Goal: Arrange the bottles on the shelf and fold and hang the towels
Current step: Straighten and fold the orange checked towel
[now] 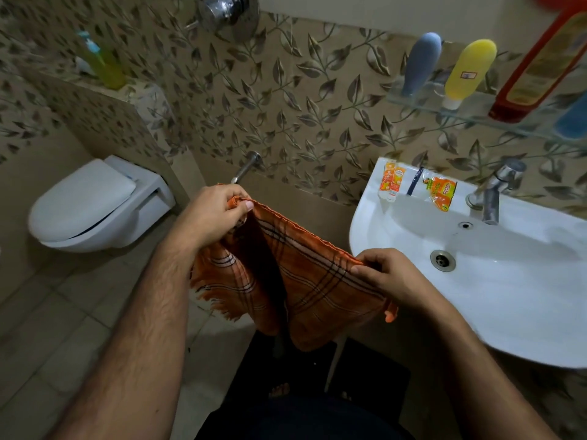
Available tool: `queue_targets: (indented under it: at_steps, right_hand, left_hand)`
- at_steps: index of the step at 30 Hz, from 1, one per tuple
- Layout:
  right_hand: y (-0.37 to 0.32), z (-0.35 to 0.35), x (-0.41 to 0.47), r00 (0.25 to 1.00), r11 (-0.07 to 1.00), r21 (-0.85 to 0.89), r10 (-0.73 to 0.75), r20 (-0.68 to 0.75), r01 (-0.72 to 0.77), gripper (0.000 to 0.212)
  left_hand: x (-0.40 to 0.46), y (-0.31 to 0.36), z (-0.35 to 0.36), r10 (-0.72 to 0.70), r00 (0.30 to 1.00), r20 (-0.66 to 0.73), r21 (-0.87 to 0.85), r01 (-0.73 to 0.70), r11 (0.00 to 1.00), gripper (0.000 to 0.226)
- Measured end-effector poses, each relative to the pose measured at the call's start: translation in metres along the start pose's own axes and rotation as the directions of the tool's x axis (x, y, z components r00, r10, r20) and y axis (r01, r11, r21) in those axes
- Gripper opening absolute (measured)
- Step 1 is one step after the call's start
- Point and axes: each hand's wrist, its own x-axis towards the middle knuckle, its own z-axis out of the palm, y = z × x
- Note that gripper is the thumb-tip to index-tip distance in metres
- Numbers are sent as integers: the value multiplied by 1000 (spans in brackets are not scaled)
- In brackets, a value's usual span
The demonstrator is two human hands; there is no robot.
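An orange checked towel [295, 274] with a fringed end hangs doubled between my hands, in front of my body. My left hand [212, 217] pinches its upper edge at the far left corner. My right hand [390, 277] pinches the same edge nearer the sink. On the glass shelf [419, 101] at the upper right stand a grey-blue bottle [421, 63], a yellow bottle [467, 73] upside down on its cap, and a red bottle [540, 63]. A blue item [575, 119] shows at the shelf's right end, cut off by the frame.
A white sink [524, 281] with a tap [494, 192] is at the right; a toothpaste tube [392, 182] and an orange sachet [441, 192] lie on its rim. A white toilet [95, 204] is at the left. A green bottle [104, 63] stands on the ledge above it.
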Motion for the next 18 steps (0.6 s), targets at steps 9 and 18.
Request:
queue_targets:
  at_steps: [9, 18]
  right_hand:
    - [-28, 4, 22, 959, 983, 180, 73, -274, -23, 26]
    - [-37, 20, 37, 977, 985, -173, -34, -211, -3, 24]
  left_hand:
    - [-1, -24, 78, -332, 941, -61, -227, 311, 923, 29]
    - [-23, -6, 113, -15, 984, 177, -690, 135, 711, 67]
